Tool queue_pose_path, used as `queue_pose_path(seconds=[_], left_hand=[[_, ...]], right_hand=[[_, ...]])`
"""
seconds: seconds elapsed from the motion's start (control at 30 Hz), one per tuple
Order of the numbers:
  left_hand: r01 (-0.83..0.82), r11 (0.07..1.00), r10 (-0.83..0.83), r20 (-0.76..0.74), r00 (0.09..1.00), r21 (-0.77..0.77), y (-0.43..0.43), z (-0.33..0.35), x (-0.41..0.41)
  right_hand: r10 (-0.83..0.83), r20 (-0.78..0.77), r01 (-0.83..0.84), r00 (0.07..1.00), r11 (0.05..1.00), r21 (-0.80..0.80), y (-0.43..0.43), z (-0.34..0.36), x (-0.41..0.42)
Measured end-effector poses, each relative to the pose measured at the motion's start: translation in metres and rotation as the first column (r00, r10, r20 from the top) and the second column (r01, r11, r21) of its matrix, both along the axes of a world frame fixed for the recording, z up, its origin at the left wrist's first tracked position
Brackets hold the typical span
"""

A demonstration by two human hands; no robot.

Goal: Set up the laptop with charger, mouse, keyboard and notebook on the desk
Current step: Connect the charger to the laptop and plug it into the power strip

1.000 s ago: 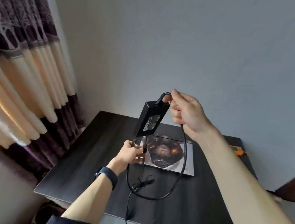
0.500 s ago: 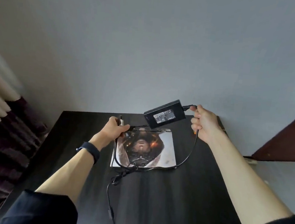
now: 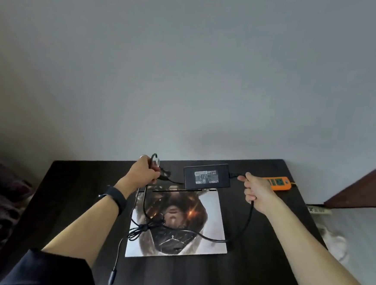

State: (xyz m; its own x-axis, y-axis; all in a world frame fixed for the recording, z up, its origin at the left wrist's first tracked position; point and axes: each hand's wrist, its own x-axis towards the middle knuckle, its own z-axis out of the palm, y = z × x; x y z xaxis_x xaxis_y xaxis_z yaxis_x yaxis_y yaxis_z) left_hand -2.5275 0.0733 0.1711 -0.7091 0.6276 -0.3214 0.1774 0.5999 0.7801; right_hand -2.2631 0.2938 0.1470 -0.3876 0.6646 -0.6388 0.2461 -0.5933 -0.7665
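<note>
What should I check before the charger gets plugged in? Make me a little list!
1. Left hand grips the cable: ok.
2. Right hand pinches the cable at the end of the charger brick: ok.
3. Brick lying flat on the desk: cannot tell.
4. Laptop lid free of cable: not ok, tangled loops lie across it.
5. Laptop opened: not ok, the lid is closed.
6. Orange power strip close to the right hand: ok.
</note>
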Motion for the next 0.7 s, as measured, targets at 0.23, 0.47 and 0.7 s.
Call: queue_pose_path(seconds=[0.23,0.47,0.7], left_hand=[[0.226,0.909,-0.255,-0.038,0.966,-0.350,0.044,-0.033,-0.012],[0.031,0.958,-0.050,-0.061,0.997,-0.285,0.089,-0.069,-0.031],[-0.166,0.959,0.137,-0.139,0.981,-0.232,0.134,-0.124,-0.032]], right_hand=[[0.104,0.219,-0.133,0.970,0.983,0.124,0.042,-0.025,-0.020],[0.186,0.252,-0.213,0.950,0.973,0.086,0.113,-0.065,-0.041],[0.280,0.300,-0.270,0.912,0.960,-0.074,0.161,-0.137,-0.073]])
